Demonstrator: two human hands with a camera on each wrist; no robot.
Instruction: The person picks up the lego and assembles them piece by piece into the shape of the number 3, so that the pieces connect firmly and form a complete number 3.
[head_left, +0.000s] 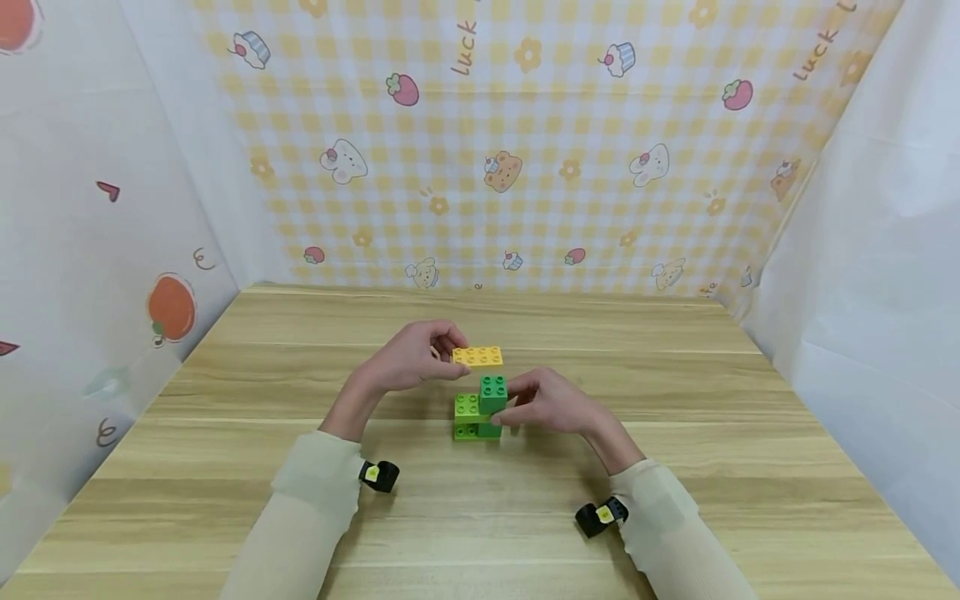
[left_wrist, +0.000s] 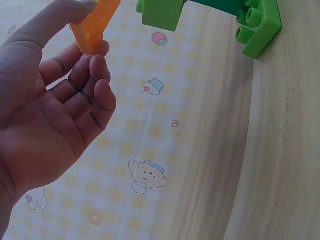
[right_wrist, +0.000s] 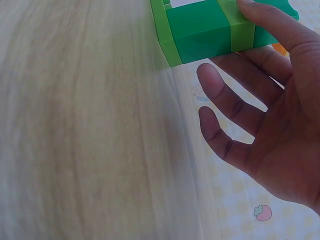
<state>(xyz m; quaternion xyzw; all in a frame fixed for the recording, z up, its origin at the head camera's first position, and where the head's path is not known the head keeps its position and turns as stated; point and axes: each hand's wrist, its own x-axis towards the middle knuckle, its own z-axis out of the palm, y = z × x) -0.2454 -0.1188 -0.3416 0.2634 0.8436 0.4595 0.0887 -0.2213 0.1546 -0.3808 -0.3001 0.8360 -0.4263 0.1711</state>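
Note:
My left hand (head_left: pixel 422 357) pinches one end of a flat yellow toy building brick (head_left: pixel 483 357) with two rows of studs, held in the air above and behind a green stack. In the left wrist view the same yellow brick (left_wrist: pixel 95 25) sits between thumb and fingers. The stack (head_left: pixel 492 396) stands on the table: light green plates (head_left: pixel 467 410) alternate with darker green bricks on its right side, leaving a gap at the left. My right hand (head_left: pixel 551 402) grips the stack's right side, its thumb on the light green layer (right_wrist: pixel 235 22) in the right wrist view.
A wood-grain table (head_left: pixel 525 517) lies under everything. Behind it hangs a yellow checked cloth (head_left: pixel 487 217) with cartoon prints, and pale sheets (head_left: pixel 840 250) close off both sides. Each wrist wears a black strap camera (head_left: pixel 380 476).

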